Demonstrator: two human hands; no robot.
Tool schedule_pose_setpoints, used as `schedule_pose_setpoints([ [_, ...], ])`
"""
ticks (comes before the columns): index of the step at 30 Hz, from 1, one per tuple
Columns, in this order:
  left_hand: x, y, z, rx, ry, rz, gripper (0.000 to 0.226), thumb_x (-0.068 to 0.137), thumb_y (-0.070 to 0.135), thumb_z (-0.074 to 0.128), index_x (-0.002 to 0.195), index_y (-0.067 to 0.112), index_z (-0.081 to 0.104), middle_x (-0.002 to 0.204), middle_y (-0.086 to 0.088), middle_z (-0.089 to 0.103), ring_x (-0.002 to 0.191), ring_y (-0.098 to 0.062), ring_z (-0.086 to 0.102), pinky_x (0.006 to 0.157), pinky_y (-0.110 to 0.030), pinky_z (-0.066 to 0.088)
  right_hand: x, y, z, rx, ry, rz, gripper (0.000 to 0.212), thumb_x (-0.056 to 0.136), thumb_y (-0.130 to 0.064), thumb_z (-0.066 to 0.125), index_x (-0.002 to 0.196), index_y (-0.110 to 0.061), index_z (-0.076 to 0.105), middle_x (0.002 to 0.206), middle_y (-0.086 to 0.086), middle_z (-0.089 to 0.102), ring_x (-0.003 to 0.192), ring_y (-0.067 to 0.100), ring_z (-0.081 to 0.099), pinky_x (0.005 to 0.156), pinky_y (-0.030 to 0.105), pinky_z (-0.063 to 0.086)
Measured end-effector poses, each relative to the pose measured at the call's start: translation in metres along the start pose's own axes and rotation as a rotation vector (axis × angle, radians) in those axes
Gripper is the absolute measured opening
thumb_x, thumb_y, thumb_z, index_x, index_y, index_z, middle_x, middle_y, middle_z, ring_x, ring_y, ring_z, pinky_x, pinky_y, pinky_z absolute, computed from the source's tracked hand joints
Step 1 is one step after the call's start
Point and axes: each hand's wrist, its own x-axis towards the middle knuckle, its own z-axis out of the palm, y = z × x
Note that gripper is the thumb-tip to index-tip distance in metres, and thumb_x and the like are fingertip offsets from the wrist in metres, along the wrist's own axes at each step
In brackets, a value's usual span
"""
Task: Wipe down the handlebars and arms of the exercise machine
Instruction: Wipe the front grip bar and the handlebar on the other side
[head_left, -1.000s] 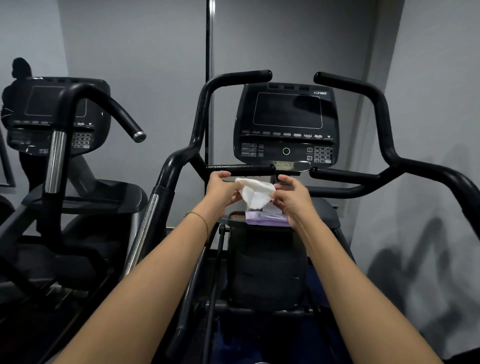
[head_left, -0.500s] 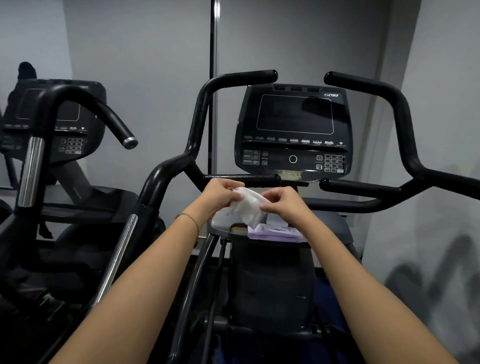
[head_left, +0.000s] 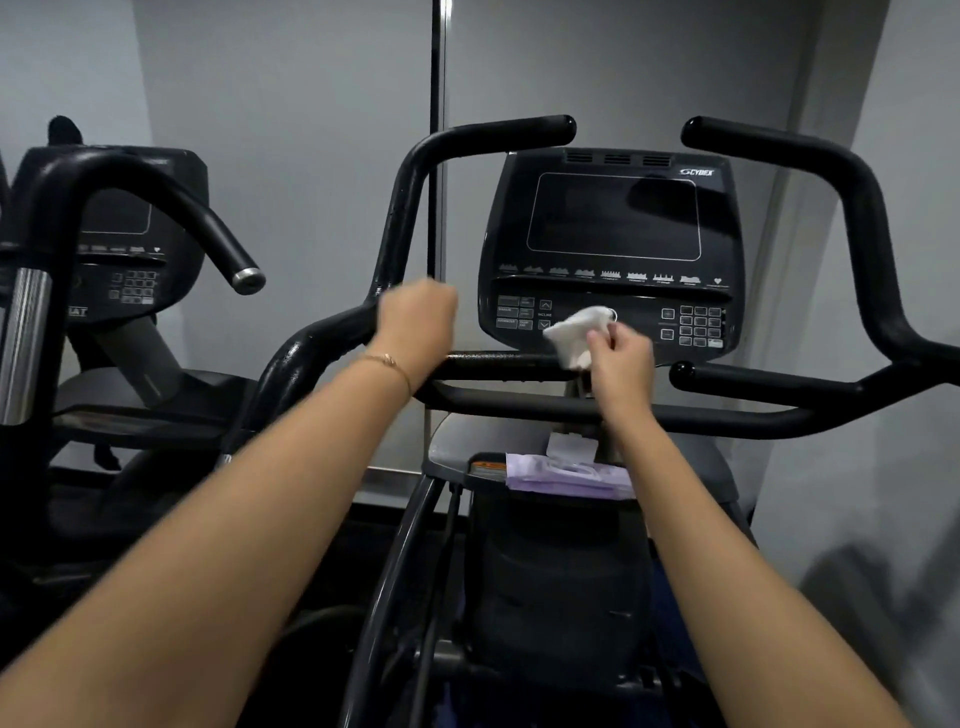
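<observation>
Head view: wipe (head_left: 577, 332) held at console (head_left: 613, 218)

The white wipe is pinched between the thumb and fingers of the right hand (head_left: 621, 358). It is held in front of the console's lower keys, just above the short inner bar (head_left: 498, 366). The left hand (head_left: 415, 322) is blurred, its fingers curled, at the bend of the left handlebar (head_left: 410, 208); whether the bar is gripped cannot be told. A purple pack of wipes (head_left: 569, 475) lies below.
</observation>
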Motion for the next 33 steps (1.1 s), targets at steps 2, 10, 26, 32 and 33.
schedule_pose_setpoints([
  [2, 0.008, -0.014, -0.022, 0.241, -0.043, -0.048, 0.032, 0.089, 0.000, 0.047, 0.118, 0.008, 0.059, 0.119, -0.011, 0.059, 0.110, -0.031, 0.059, 0.084, -0.035, 0.048, 0.004, -0.004, 0.005, -0.257, -0.032, -0.248, 0.029, 0.093, 0.000, 0.041, 0.091, -0.012, 0.067, 0.090, 0.002, 0.066, 0.074, 0.009, 0.058, 0.066, 0.010, 0.043],
  [10, 0.014, -0.036, -0.018, 0.420, -0.269, -0.144, 0.033, 0.090, 0.008, 0.048, 0.122, 0.012, 0.056, 0.121, -0.005, 0.057, 0.109, -0.027, 0.059, 0.085, -0.036, 0.050, -0.008, 0.051, 0.057, -1.070, -0.289, -0.514, 0.050, 0.098, -0.013, 0.032, 0.143, 0.004, 0.020, 0.151, 0.020, 0.024, 0.141, 0.030, 0.018, 0.116, 0.044, 0.004],
  [26, 0.019, -0.040, -0.026, 0.392, -0.287, -0.157, 0.029, 0.089, 0.004, 0.046, 0.115, 0.010, 0.058, 0.101, -0.006, 0.056, 0.081, -0.020, 0.046, 0.049, -0.026, 0.029, 0.003, 0.034, 0.087, -1.090, -0.290, -0.497, 0.040, 0.093, -0.006, 0.040, 0.132, 0.002, 0.041, 0.133, 0.018, 0.048, 0.128, 0.030, 0.040, 0.115, 0.042, 0.013],
  [32, 0.019, -0.040, -0.028, 0.367, -0.296, -0.165, 0.028, 0.089, 0.003, 0.045, 0.113, 0.011, 0.057, 0.075, -0.003, 0.042, 0.071, -0.019, 0.046, 0.048, -0.026, 0.026, -0.005, 0.058, 0.076, -0.988, -0.153, -0.730, 0.035, 0.067, 0.004, 0.064, 0.102, 0.004, 0.066, 0.099, 0.016, 0.070, 0.094, 0.029, 0.067, 0.087, 0.047, 0.050],
  [33, 0.019, -0.040, -0.029, 0.360, -0.294, -0.162, 0.027, 0.089, 0.003, 0.046, 0.113, 0.011, 0.057, 0.078, -0.003, 0.045, 0.072, -0.019, 0.046, 0.050, -0.026, 0.029, -0.005, 0.062, 0.071, -0.975, -0.143, -0.711, 0.038, 0.066, 0.003, 0.068, 0.103, 0.003, 0.066, 0.101, 0.015, 0.070, 0.096, 0.029, 0.067, 0.088, 0.047, 0.050],
])
